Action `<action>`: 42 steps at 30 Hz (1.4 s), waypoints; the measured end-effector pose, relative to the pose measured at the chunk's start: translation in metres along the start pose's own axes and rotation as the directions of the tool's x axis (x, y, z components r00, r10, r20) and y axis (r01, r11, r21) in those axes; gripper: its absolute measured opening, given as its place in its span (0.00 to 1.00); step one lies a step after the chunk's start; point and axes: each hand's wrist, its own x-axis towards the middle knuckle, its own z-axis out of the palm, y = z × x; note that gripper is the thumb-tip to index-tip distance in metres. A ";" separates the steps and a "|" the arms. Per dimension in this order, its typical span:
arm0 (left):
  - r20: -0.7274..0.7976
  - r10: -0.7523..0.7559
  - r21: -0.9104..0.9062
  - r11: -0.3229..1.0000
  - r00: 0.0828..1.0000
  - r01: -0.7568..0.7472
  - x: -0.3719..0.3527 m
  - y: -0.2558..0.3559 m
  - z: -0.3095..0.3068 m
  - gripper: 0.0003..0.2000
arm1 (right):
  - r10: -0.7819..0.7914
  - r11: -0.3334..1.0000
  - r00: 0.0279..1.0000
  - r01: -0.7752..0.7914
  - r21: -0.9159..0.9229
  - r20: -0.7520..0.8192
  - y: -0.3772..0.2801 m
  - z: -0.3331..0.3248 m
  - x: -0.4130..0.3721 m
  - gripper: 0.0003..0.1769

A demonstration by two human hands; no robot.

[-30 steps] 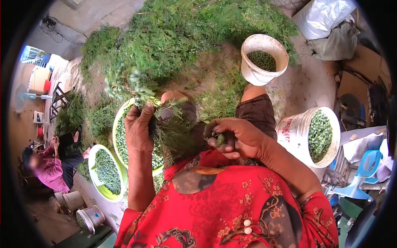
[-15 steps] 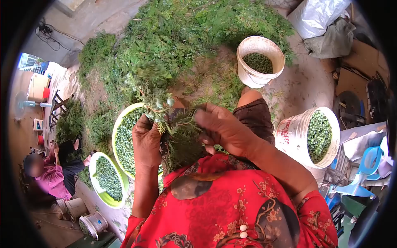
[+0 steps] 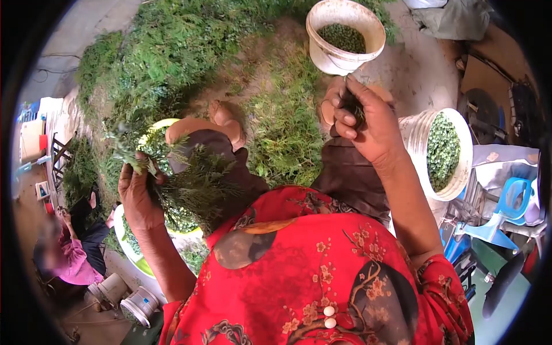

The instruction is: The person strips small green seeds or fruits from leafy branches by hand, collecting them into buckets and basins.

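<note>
My left hand point(image 3: 138, 195) grips a bunch of green leafy sprigs point(image 3: 190, 181) over my lap, above a light green basin point(image 3: 150, 131) of small green pods. My right hand point(image 3: 365, 123) is raised to the right, fingers closed on a small dark green sprig point(image 3: 352, 108). It hovers between the white bucket point(image 3: 345, 54) of pods ahead and the white bucket point(image 3: 457, 172) of pods at my right knee. My knees in brown shorts point(image 3: 351, 172) show below the hands.
A big heap of cut green plants point(image 3: 190, 52) covers the ground ahead. A second green basin point(image 3: 129, 241) lies at lower left, next to another person in pink point(image 3: 66, 259). Blue plastic chair point(image 3: 506, 207), small buckets point(image 3: 138, 302) and clutter ring the edges.
My right hand left the bunch and moved up and right toward the buckets, carrying a small sprig. My left hand with the bunch dropped lower left. The view tilted downward.
</note>
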 end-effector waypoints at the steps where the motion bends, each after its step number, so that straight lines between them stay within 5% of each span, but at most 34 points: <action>1: -0.044 -0.015 0.004 1.000 0.999 0.015 0.002 -0.001 0.001 0.06 | 0.026 1.000 0.999 -0.026 -0.001 0.030 0.003 -0.006 0.003 0.12; 7: -0.152 0.015 0.269 0.963 0.988 0.026 0.018 -0.010 0.012 0.16 | 0.143 0.989 0.988 -0.140 -0.047 0.053 0.004 -0.032 0.025 0.13; 10: -0.108 0.037 0.338 0.941 0.993 0.002 0.024 -0.012 0.020 0.15 | 0.072 0.993 0.997 -0.069 -0.093 0.039 0.005 -0.038 0.034 0.11; 17: -0.184 -0.021 0.158 0.986 0.983 0.051 0.036 -0.029 0.021 0.17 | 0.119 0.991 0.992 -0.121 -0.057 -0.038 0.008 -0.035 0.038 0.11; 25: -0.167 -0.020 0.215 0.975 0.986 0.056 0.030 -0.027 0.039 0.20 | 0.063 0.994 0.997 -0.068 -0.087 -0.053 0.010 -0.038 0.039 0.13; 27: 0.024 0.026 0.141 0.990 0.999 -0.029 0.035 -0.032 0.026 0.19 | 0.035 0.995 0.994 -0.044 -0.086 -0.101 0.010 -0.037 0.037 0.12; 30: -0.081 0.055 0.368 0.930 0.995 -0.022 0.034 -0.035 0.023 0.17 | 0.048 0.994 0.994 -0.057 -0.091 -0.101 0.013 -0.039 0.037 0.11; 34: -0.160 0.120 0.246 0.966 0.980 -0.079 0.033 -0.038 0.037 0.17 | 0.083 0.991 0.995 -0.089 -0.100 -0.063 0.015 -0.043 0.040 0.08; 37: -0.064 0.154 0.187 0.972 0.986 -0.139 0.033 -0.039 0.035 0.16 | 0.063 0.982 0.994 -0.077 -0.172 -0.083 0.016 -0.034 0.040 0.09; 39: -0.025 0.309 0.467 0.844 0.951 -0.263 0.032 -0.039 0.034 0.17 | 0.086 0.883 0.996 -0.093 -0.461 -0.037 0.022 -0.024 0.041 0.11; 40: -0.024 0.307 0.468 0.845 0.951 -0.261 0.033 -0.040 0.032 0.17 | 0.087 0.883 0.995 -0.095 -0.460 -0.040 0.028 -0.024 0.046 0.11; 42: -0.083 0.325 0.470 0.846 0.942 -0.250 0.036 -0.048 0.025 0.17 | 0.172 0.376 0.959 0.149 -0.915 0.227 0.046 -0.031 0.063 0.17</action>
